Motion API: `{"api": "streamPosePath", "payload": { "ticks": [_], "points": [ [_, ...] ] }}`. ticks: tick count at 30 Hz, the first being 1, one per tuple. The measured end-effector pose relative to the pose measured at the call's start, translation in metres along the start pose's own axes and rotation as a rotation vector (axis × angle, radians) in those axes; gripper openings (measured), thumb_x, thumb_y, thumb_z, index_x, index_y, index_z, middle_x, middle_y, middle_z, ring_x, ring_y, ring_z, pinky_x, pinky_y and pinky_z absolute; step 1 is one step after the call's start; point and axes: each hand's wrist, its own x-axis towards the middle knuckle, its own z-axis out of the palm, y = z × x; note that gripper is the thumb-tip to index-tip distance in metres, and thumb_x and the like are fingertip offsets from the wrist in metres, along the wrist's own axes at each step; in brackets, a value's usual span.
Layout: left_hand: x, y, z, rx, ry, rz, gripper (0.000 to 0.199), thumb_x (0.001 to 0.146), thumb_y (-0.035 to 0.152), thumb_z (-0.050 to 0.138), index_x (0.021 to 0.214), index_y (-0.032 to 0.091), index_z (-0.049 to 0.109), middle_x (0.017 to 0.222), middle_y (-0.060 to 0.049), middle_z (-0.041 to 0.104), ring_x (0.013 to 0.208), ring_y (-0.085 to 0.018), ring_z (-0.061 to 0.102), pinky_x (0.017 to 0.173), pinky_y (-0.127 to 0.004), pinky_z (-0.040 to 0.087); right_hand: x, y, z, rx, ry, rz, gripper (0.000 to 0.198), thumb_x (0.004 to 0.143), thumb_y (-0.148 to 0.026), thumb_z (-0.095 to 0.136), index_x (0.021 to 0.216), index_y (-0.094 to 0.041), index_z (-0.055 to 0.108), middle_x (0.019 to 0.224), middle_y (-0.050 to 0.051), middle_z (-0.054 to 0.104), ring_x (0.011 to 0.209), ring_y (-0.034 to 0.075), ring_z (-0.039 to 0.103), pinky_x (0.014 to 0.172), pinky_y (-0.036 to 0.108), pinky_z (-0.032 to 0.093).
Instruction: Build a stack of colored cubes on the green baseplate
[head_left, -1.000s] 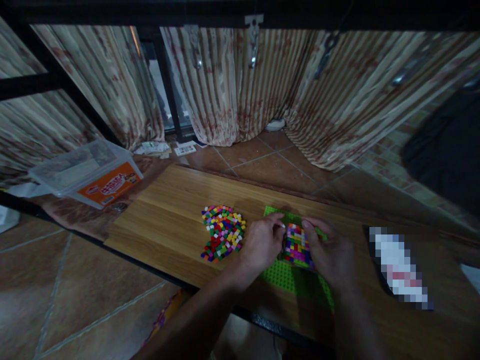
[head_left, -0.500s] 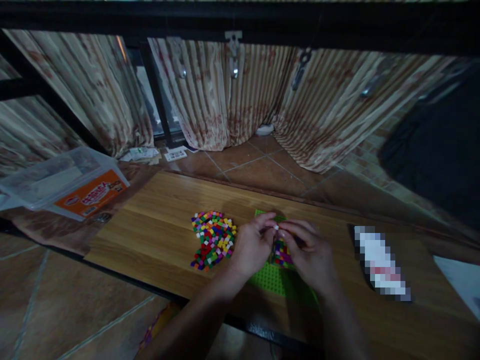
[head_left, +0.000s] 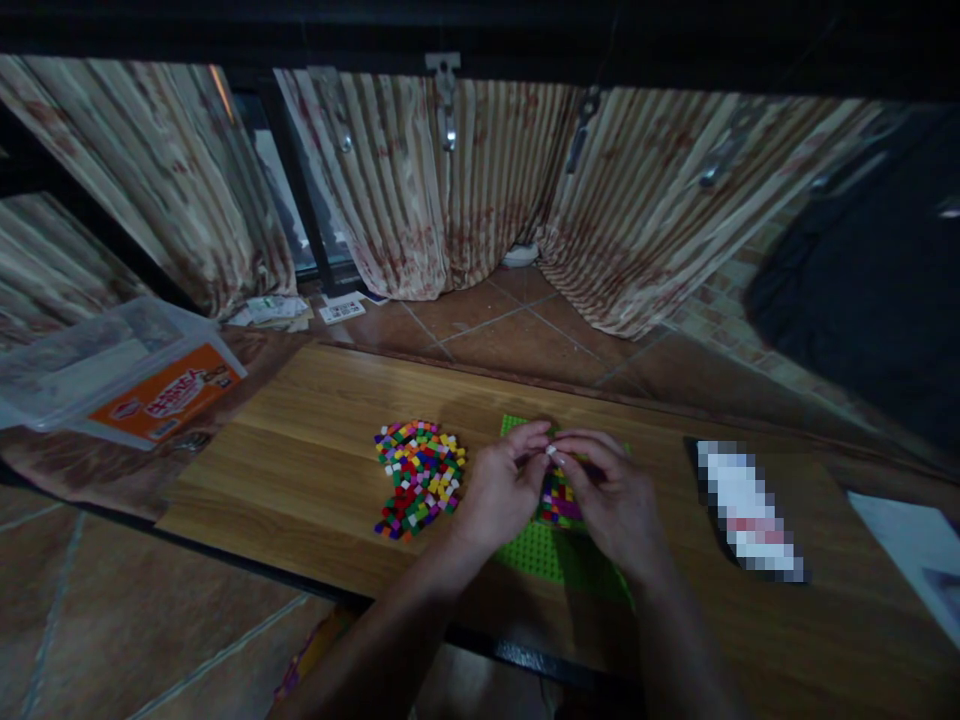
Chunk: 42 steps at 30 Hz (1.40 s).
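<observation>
My left hand [head_left: 501, 492] and my right hand [head_left: 619, 502] meet over a green studded baseplate [head_left: 532, 556]. Between their fingertips is a small white brick [head_left: 551, 450], pinched from both sides. Under the fingers, a patch of multicoloured bricks [head_left: 559, 508] sits on the plate, partly covered by my right hand. Left of my hands lies a loose pile of small coloured bricks [head_left: 420, 475] on the wooden tabletop [head_left: 300, 440].
A clear plastic box with an orange label [head_left: 165, 395] stands at the far left. To the right lie a dark-edged, pixelated object [head_left: 750, 510] and a white sheet [head_left: 896, 545]. Striped curtains [head_left: 480, 190] hang behind the table; a dark shape [head_left: 862, 280] fills the right.
The whole view has shifted slightly, with the scene moving left. Both hands keep the white brick pinched above the baseplate, with only slight finger movement.
</observation>
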Motion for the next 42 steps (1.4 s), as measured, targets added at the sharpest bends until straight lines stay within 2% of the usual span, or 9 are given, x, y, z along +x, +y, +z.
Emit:
{"api": "streamPosePath", "payload": {
  "ticks": [6,10,15,22,27,32,42],
  "points": [
    [0.005,0.005,-0.01,0.12,0.082,-0.028,0.034,0.086,0.014,0.054,0.119,0.017,0.06,0.108,-0.007,0.071,0.098,-0.015,0.068,0.093,-0.031,0.053,0.001,0.016,-0.017,0.0,0.119,0.11,0.018,0.086,-0.038,0.057,0.088,-0.023,0.068,0.103,0.006,0.068,0.1,0.023,0.062,0.093,0.041,0.046],
    [0.007,0.004,-0.016,0.182,0.09,-0.077,0.032,0.085,0.015,0.054,0.117,0.017,0.062,0.107,-0.007,0.072,0.093,-0.016,0.069,0.089,-0.031,0.055,0.001,0.02,-0.019,-0.01,0.051,0.162,0.017,0.084,-0.036,0.057,0.085,-0.023,0.068,0.103,0.006,0.068,0.1,0.022,0.062,0.092,0.04,0.045],
    [0.003,0.009,-0.012,0.312,-0.027,-0.085,0.035,0.087,0.017,0.051,0.12,0.018,0.061,0.115,-0.007,0.07,0.101,-0.018,0.067,0.093,-0.033,0.054,0.002,0.021,-0.011,0.019,-0.027,0.199,0.017,0.083,-0.034,0.055,0.086,-0.024,0.069,0.104,0.005,0.068,0.098,0.021,0.062,0.091,0.038,0.045],
    [-0.001,0.014,-0.007,0.477,-0.136,0.05,0.039,0.088,0.016,0.049,0.125,0.021,0.058,0.127,-0.005,0.063,0.117,-0.019,0.059,0.105,-0.034,0.045,0.003,0.019,-0.011,0.003,-0.047,0.245,0.019,0.083,-0.035,0.054,0.086,-0.023,0.069,0.099,0.004,0.068,0.095,0.02,0.062,0.088,0.036,0.045],
    [-0.002,0.016,-0.005,0.48,-0.203,0.137,0.038,0.091,0.015,0.043,0.125,0.022,0.058,0.122,-0.005,0.063,0.112,-0.017,0.06,0.102,-0.031,0.047,0.004,0.013,-0.013,-0.018,-0.07,0.285,0.021,0.082,-0.036,0.053,0.085,-0.023,0.069,0.095,0.003,0.068,0.09,0.02,0.063,0.085,0.035,0.045],
    [-0.003,0.013,-0.003,0.512,-0.237,0.194,0.04,0.092,0.014,0.041,0.127,0.026,0.058,0.126,-0.005,0.059,0.118,-0.017,0.057,0.105,-0.031,0.045,0.005,0.009,-0.013,-0.013,-0.064,0.328,0.022,0.08,-0.037,0.054,0.084,-0.022,0.07,0.089,0.004,0.07,0.082,0.02,0.064,0.078,0.033,0.046],
    [-0.003,0.009,-0.001,0.704,-0.289,0.268,0.048,0.09,0.007,0.037,0.134,0.022,0.052,0.129,-0.009,0.057,0.118,-0.018,0.057,0.103,-0.033,0.048,0.005,0.011,-0.012,0.047,-0.087,0.375,0.023,0.078,-0.036,0.056,0.083,-0.02,0.072,0.082,0.003,0.072,0.073,0.019,0.064,0.069,0.03,0.048]
  ]
}}
